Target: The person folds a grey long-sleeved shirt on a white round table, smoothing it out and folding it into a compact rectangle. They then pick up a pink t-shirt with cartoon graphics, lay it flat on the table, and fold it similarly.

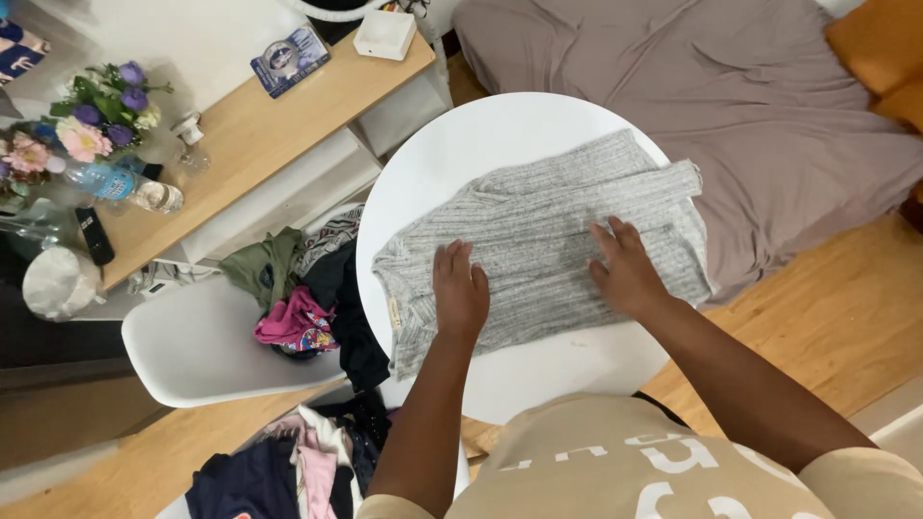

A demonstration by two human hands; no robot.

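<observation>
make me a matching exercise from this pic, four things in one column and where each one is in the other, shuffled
Things:
1. grey knit garment
2. flower bouquet
3. pile of mixed clothes
4. left hand

Places:
A. on the white chair beside the round table
B. pressed flat on the garment, near its collar end
C. spread out on the round white table
D. on the wooden desk at the upper left

Pairs: 1-C, 2-D, 3-A, 4-B

The right hand also lies flat on the garment, nearer the bed.
</observation>
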